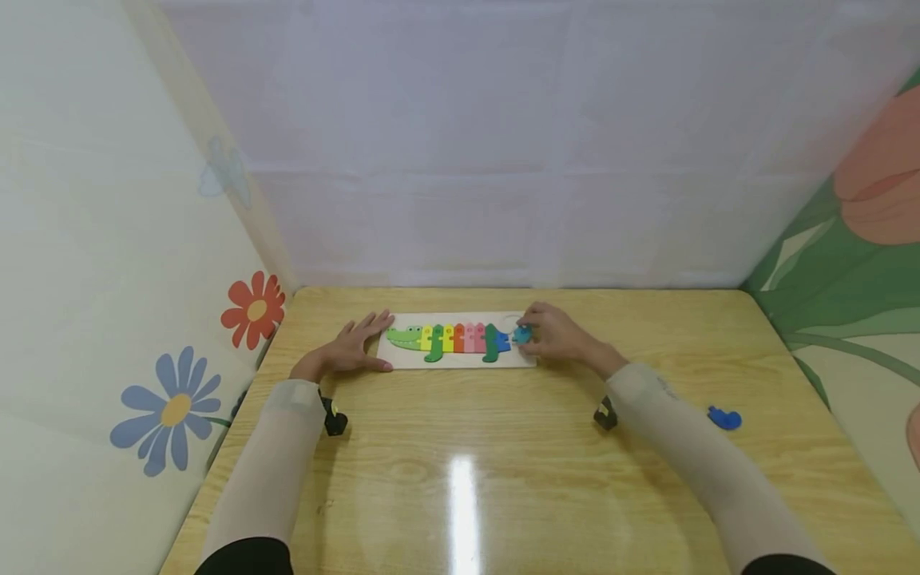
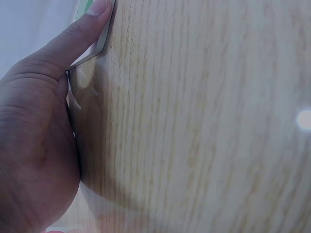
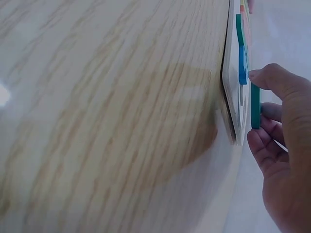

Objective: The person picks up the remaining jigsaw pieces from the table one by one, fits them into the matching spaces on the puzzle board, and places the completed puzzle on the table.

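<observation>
A white puzzle board (image 1: 463,364) with a crocodile made of coloured pieces lies near the back of the table. The crocodile's green head (image 1: 404,339) is at the left, followed by yellow, orange, pink, green and blue (image 1: 504,342) pieces. My left hand (image 1: 352,345) is spread at the board's left end, its thumb (image 2: 80,36) resting on the board's corner. Between thumb and fingers, my right hand (image 1: 559,334) pinches a teal puzzle piece (image 3: 255,106) just above the board's right end, where an outlined recess shows. In the right wrist view, the teal piece stands apart from the board surface.
A loose blue puzzle piece (image 1: 724,418) lies on the wooden table (image 1: 402,471) to the right, beyond my right forearm. Dark wrist cameras (image 1: 606,414) hang below both wrists. White cloth (image 1: 460,160) stands behind the table, with flower-printed panels at the sides.
</observation>
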